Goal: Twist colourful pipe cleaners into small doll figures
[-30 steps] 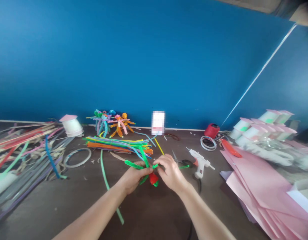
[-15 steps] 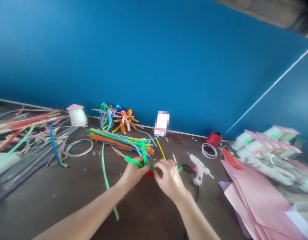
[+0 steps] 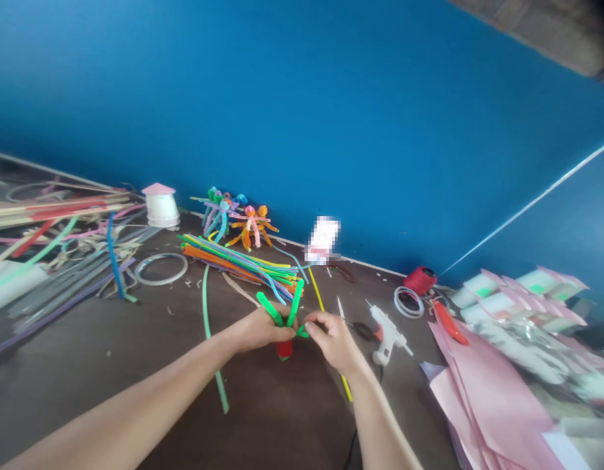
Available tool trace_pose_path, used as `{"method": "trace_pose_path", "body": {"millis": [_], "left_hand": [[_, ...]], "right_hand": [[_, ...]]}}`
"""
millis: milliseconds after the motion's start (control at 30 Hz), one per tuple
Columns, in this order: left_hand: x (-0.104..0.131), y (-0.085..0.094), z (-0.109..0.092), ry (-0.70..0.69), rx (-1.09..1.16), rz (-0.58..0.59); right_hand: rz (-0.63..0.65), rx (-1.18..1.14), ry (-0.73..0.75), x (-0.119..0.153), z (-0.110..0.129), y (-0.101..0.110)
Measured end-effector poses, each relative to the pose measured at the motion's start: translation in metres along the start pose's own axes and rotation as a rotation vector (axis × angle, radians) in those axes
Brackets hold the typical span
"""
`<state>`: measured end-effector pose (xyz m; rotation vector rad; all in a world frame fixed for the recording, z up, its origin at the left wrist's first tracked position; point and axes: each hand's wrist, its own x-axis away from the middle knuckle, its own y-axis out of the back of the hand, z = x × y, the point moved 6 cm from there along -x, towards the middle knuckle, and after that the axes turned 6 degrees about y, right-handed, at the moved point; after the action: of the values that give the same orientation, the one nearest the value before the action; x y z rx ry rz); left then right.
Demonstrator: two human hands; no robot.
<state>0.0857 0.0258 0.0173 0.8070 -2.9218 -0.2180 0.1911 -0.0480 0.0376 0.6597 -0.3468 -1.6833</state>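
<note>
The left hand (image 3: pixel 263 328) was closed on a red-and-green piece (image 3: pixel 285 350), hiding its middle, but whether the right hand (image 3: pixel 335 339) pinched it, I could not tell.

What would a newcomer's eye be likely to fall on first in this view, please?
Probably the broad blue wall, which fills the upper part of the view. Next, low in the centre, comes the bright green-and-red piece in the left hand, with the right hand close beside it. Just beyond lies a bundle of coloured stems, with small colourful figures near the wall.
</note>
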Motion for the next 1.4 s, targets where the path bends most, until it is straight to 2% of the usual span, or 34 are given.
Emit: {"method": "trace_pose_path", "body": {"millis": [100, 167, 300, 400, 567, 667, 800, 900, 1000, 1133, 1267, 1400], "left_hand": [[0.002, -0.005, 0.005, 0.078, 0.158, 0.13], [0.002, -0.006, 0.006, 0.08, 0.243, 0.132], [-0.003, 0.0, 0.009, 0.076, 0.28, -0.059], [-0.006, 0.004, 0.012, 0.046, 0.153, -0.194], [-0.007, 0.007, 0.014, 0.001, -0.082, -0.329], [-0.006, 0.008, 0.015, -0.001, -0.159, -0.369], [-0.006, 0.005, 0.018, 0.037, -0.229, -0.316], [-0.007, 0.002, 0.014, 0.005, -0.202, -0.237], [-0.006, 0.001, 0.007, -0.022, -0.084, -0.136], [-0.004, -0.002, 0.005, 0.05, 0.112, -0.009], [-0.002, -0.002, 0.007, 0.114, 0.22, -0.044], [-0.002, -0.005, 0.008, 0.116, 0.199, -0.047]], "right_hand": [[0.119, -0.16, -0.11, 0.001, -0.013, -0.009], [0.08, -0.195, -0.141, 0.001, -0.016, -0.009], [-0.019, -0.068, -0.095, 0.0, -0.009, -0.007], [-0.017, 0.106, -0.01, 0.001, 0.003, -0.009], [-0.009, 0.293, 0.028, 0.004, 0.01, -0.01], [-0.032, 0.359, 0.048, 0.005, 0.013, -0.008], [-0.097, 0.371, 0.085, 0.005, 0.016, -0.002], [-0.153, 0.298, 0.074, 0.003, 0.014, 0.004], [-0.169, 0.159, 0.034, 0.001, 0.005, 0.008], [-0.1, 0.033, -0.032, -0.001, -0.009, 0.004], [-0.061, 0.033, -0.055, 0.0, -0.014, -0.001], [-0.11, 0.102, -0.009, 0.0, -0.009, 0.0]]}}
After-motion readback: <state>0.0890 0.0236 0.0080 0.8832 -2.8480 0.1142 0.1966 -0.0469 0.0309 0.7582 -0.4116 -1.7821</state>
